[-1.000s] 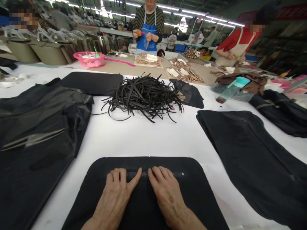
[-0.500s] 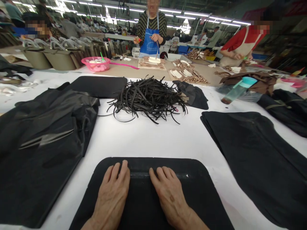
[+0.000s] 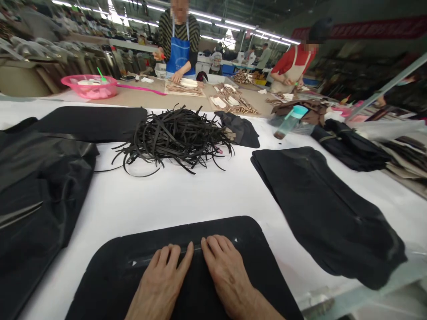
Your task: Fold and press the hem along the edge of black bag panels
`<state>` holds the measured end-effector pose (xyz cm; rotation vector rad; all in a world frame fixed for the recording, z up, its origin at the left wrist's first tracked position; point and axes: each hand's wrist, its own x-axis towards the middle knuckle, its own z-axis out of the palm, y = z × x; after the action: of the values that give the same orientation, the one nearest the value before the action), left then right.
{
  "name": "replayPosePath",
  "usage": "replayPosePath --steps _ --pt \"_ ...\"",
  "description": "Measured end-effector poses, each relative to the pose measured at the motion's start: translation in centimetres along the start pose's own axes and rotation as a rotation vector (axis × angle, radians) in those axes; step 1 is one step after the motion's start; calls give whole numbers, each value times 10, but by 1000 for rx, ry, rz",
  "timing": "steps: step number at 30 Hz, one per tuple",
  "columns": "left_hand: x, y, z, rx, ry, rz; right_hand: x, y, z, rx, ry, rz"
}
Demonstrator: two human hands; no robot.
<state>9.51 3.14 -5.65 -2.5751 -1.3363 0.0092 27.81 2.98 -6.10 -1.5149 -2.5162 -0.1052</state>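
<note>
A black panel [image 3: 103,280] with rounded corners lies on the white table in front of me. My left hand [image 3: 160,275] rests on it, palm down, the fingers stretched forward and the thumb out to the right. My right hand [image 3: 226,269] also lies palm down on the panel, close beside the left, its fingers extended. Both sets of fingertips touch the panel along a faint strip [image 3: 143,258] near its far edge. Small white triangles show near the strip's two ends. Neither hand grips anything; the panel's near edge is out of view.
A heap of thin black strips [image 3: 176,138] sits farther back. Black pieces [image 3: 313,200] are stacked at right, and black material [image 3: 43,191] lies at left. A bottle [image 3: 290,122] and a pink basket [image 3: 90,86] stand beyond. Two people work across the table.
My view has swung to the right. The panel now appears turned, and my hands are closer together, the left thumb spread from its fingers. The co-worker in the blue apron has lowered one hand.
</note>
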Motion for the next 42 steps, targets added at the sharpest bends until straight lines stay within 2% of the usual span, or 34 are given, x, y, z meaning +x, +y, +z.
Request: replayPosePath --steps 5,11,18,23,30,34,37,42 --pt "10 9 -13 45 -70 -12 -16 23 -7 -32 7 33" --pt "11 8 -15 50 -68 4 -28 54 -16 -77 -43 127" --pt "7 6 -10 58 -48 -22 -29 58 -19 -119 -21 113" --pt "-12 -18 -3 -8 -79 -28 -35 62 -15 -108 -11 52" --pt "-45 -59 -5 -73 -151 -141 -40 72 -6 -148 11 17" --pt "-49 -67 -8 -113 -165 -184 -40 70 -6 -148 0 23" --pt "-50 -69 -7 -112 -125 -222 -41 72 -6 -126 6 50" --pt "-58 -80 3 -97 -46 -314 -39 83 -11 -112 39 180"
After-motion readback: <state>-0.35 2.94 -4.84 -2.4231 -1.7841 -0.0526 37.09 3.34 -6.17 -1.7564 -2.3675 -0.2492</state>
